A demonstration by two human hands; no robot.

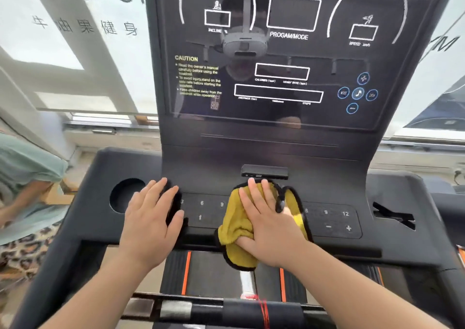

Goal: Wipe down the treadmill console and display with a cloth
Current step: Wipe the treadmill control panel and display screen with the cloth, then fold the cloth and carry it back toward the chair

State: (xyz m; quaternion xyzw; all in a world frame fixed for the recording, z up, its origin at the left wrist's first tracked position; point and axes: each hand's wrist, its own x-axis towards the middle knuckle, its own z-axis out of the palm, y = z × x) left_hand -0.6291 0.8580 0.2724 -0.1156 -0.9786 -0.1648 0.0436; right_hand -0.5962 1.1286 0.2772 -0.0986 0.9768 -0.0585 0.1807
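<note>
Nearest the viewer, a black horizontal handlebar (226,308) crosses the bottom of the view, and beyond it lies the dark treadmill belt with orange stripes (214,273).

Above these, the right hand (269,224) lies palm-down on a mustard-yellow terry cloth with black edging (235,218). Its fingers are extended and press the cloth flat rather than clenching it, and the thumb is lost in a fold. The cloth covers the centre of the dark grey treadmill console (95,190), with its near end hanging over the console's front edge. Its long axis runs roughly from viewer to machine. A black cord loop (280,200) lies just beside the fingers.

The left hand (151,220) rests open and flat on the console, grasping nothing. It lies between the round cup holder (125,195) and the cloth.

The right-hand keypad (334,220) sits just right of the cloth, and a small black port block (264,171) sits just beyond the fingertips. The glossy black display panel with white outlines (289,52) rises farthest away, directly ahead of the right hand.

Because the right hand carries the cloth, the display calls for a forward, upward reach by that hand.
</note>
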